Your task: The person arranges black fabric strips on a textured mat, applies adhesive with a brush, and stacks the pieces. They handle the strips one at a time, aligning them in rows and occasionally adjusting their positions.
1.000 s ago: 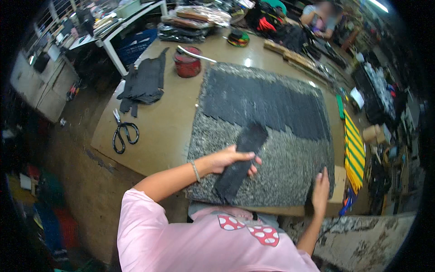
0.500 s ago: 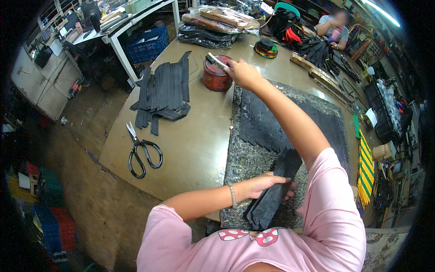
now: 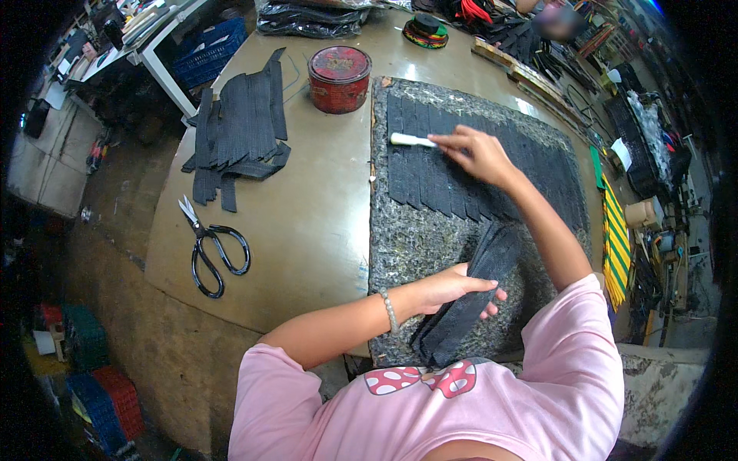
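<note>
My right hand [image 3: 478, 154] is closed on a small white brush [image 3: 413, 140], held sideways over the row of black strips [image 3: 430, 180] laid side by side on a speckled, crusted board [image 3: 415, 246]. Contact between brush and strips is hard to make out. Near my body, my left hand [image 3: 453, 292] grips a bundle of black strips [image 3: 480, 296], its thumb on top and fingertips showing at the far side. The bundle slants over the board's near part. A red tin [image 3: 338, 81] with a stained top stands just beyond the board's far left corner.
Left of the board lie black-handled scissors [image 3: 209, 246] and a pile of black strips [image 3: 242, 123]. A dark roll with coloured bands [image 3: 425, 32] and plastic-wrapped packs [image 3: 311, 17] sit at the back. Wooden bars [image 3: 530, 77] line the right side; another person is beyond.
My right hand has brought the brush from over the red tin rightward and nearer, above the laid strips. The left hand keeps its bundle. The whole view has shifted slightly.
</note>
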Tool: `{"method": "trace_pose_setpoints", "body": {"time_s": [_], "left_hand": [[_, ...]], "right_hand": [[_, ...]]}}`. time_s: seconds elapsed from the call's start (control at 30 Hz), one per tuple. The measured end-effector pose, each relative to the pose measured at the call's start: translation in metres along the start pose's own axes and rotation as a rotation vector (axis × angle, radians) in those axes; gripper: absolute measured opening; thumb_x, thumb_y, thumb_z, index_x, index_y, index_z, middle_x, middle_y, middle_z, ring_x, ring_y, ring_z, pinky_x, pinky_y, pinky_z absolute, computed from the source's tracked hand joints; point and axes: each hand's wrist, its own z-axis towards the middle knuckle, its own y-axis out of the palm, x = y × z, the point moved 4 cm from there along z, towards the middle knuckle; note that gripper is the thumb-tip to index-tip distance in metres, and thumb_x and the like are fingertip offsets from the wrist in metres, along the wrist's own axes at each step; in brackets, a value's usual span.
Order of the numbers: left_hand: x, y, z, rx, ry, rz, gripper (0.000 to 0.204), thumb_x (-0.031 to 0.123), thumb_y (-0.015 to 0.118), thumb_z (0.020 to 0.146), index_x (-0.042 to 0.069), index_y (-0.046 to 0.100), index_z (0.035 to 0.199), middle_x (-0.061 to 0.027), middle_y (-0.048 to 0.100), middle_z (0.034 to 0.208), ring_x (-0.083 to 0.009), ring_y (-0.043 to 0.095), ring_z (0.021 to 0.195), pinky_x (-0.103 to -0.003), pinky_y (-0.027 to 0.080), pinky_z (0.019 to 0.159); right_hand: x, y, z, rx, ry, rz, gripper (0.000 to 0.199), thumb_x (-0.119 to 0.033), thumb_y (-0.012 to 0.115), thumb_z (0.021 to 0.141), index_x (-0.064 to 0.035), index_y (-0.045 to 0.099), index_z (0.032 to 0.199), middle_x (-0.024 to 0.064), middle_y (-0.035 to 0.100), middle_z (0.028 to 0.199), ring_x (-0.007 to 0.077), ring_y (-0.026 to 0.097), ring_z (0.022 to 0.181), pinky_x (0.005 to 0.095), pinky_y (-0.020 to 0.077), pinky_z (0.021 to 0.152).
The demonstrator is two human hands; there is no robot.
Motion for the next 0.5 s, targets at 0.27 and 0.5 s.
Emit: {"method": "trace_pose_setpoints", "body": {"time_s": [0.27,0.5], "left_hand": [[0.0,0.012,-0.005,-0.125,-0.029,0.087,0.03,0.021,0.058,0.093,-0.002,0.053,0.111,-0.0117,0.062,0.106,-0.0166,0.064,0.086,-0.029,0.053,0.074],[0.001,0.017,-0.007,-0.197,-0.047,0.091,0.031,0.022,0.058,0.092,0.0,0.051,0.113,-0.0119,0.062,0.106,-0.0174,0.064,0.086,-0.03,0.054,0.073]], "right_hand": [[0.007,-0.012,-0.029,-0.1,-0.025,0.3,0.031,-0.022,0.061,0.085,-0.0241,0.066,0.116,0.0099,0.06,0.079,0.0275,0.06,0.076,0.0379,0.0473,0.067],[0.008,-0.007,-0.065,-0.003,0.025,-0.055,0.039,-0.015,0.062,0.081,-0.0256,0.063,0.118,0.0093,0.057,0.082,0.0272,0.061,0.077,0.0389,0.0497,0.068]]}}
